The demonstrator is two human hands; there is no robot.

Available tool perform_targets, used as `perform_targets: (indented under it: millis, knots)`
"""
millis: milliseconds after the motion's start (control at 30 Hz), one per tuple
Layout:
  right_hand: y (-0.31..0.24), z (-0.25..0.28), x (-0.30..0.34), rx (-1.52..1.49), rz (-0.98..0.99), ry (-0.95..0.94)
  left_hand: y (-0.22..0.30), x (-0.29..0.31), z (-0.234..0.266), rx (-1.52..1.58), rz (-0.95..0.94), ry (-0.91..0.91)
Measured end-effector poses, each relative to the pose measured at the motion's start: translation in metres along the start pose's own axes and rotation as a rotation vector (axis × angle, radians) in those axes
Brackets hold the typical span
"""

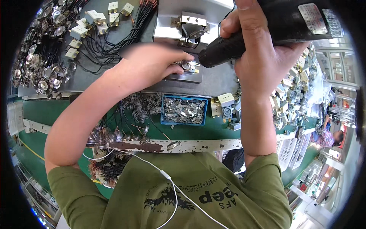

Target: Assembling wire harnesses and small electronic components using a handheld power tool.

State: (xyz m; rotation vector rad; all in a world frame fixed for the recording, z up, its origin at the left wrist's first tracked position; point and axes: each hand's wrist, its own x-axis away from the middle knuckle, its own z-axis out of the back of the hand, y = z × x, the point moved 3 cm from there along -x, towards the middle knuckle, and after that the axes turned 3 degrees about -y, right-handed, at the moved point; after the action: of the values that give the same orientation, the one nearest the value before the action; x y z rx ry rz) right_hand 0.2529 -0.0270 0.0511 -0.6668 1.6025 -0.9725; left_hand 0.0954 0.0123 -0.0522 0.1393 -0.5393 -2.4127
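- Black power tool [284, 24], upper right: I see the right hand [260, 57] gripping it.
- Left hand [152, 63], upper centre, apparently pinching a round metal part [186, 66].
- Blue tray [183, 124], frame centre.

The place was bright, and the light looked rather even, with gentle shading on the left forearm [85, 108]. Above the grip of the left hand [152, 63], the metal panel [167, 13] shone pale. Far left of this grip, the metal discs [47, 72] gave small glints, while the black tool [284, 23] to its right was dark. A smeared patch blurred the knuckles. Below the grip, the white bench edge [213, 145] bent in a curve. Well to the right, the background became pale and soft, and black filled the corners.
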Motion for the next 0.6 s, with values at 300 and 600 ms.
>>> perform_targets:
  millis: [300,600]
  knots:
    - [0.009,0.001,0.001,0.032,-0.037,-0.051,0.001,-0.001,0.0,-0.017,0.021,-0.04]
    - [0.015,-0.01,0.009,0.035,0.101,-0.04,-0.001,-0.002,-0.001,-0.026,-0.003,-0.02]
